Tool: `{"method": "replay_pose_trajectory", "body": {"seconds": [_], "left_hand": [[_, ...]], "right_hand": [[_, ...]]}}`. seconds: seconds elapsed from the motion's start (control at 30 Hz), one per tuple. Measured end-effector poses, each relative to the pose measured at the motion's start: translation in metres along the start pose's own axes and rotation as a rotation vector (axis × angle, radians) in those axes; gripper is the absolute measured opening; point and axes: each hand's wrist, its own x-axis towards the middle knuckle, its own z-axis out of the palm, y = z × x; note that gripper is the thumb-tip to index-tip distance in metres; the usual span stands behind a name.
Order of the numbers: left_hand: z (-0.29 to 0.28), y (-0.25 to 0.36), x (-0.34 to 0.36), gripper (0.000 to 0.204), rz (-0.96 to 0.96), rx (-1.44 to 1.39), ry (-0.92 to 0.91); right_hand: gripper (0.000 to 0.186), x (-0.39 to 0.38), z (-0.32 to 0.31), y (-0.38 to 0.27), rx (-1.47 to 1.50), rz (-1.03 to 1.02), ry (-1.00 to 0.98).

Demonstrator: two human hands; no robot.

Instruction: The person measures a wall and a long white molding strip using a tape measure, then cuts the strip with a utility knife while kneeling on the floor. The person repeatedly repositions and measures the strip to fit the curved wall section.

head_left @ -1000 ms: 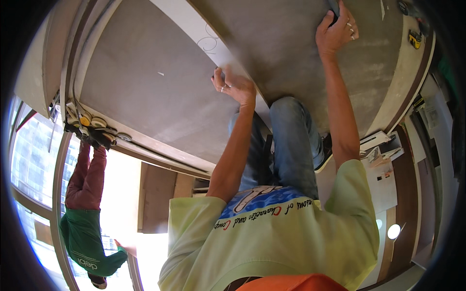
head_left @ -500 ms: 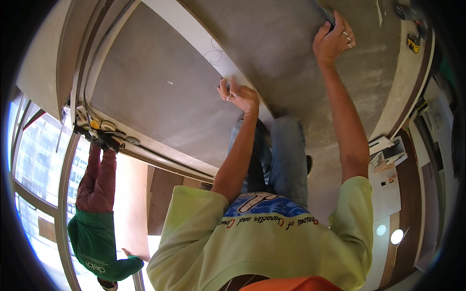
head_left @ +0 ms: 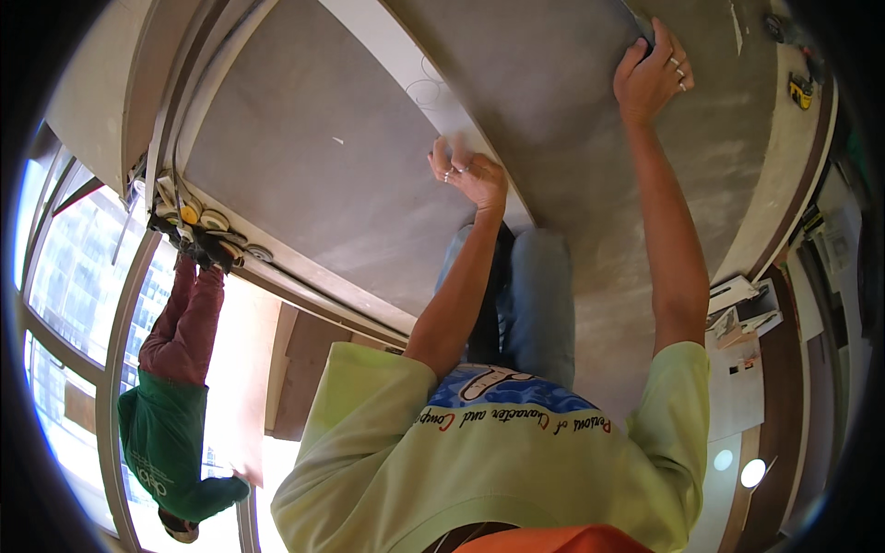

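Across a wide grey-brown surface (head_left: pixel 304 101) runs a long white board strip (head_left: pixel 406 60) with a curly pencil-like scribble on it. My left hand (head_left: pixel 472 175) rests on the strip's near part. Its fingers are bent and apart, partly smeared by motion, and nothing shows between them. Farther off to the right, my right hand (head_left: pixel 653 81) is closed round a dark-handled tool (head_left: pixel 645 29). A thin greyish part of the tool runs toward the top edge, where the picture cuts it off. Its exact kind cannot be made out.
My knees (head_left: pixel 542 267) are against the near end of the strip. A person in a green top (head_left: pixel 161 433) stands at the left by several round discs (head_left: pixel 214 221). A yellow and black tool (head_left: pixel 800 90) lies at the far right, with an open box (head_left: pixel 761 309) nearer.
The strip and both my hands sit slightly farther right in the picture; my right hand still grips the tool. The other person's arm has moved, and their body has shifted slightly left.
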Motion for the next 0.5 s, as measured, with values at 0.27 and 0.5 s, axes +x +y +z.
{"method": "replay_pose_trajectory", "body": {"seconds": [0.27, 0.5], "left_hand": [[-0.003, 0.005, -0.003, 0.050, -0.053, -0.046, 0.035], [-0.004, 0.009, 0.000, 0.053, -0.079, -0.076, 0.042]], "right_hand": [[0.038, -0.011, 0.006, 0.009, -0.061, 0.002, 0.018], [0.039, -0.013, 0.004, 0.017, 0.060, -0.117, 0.080]]}}
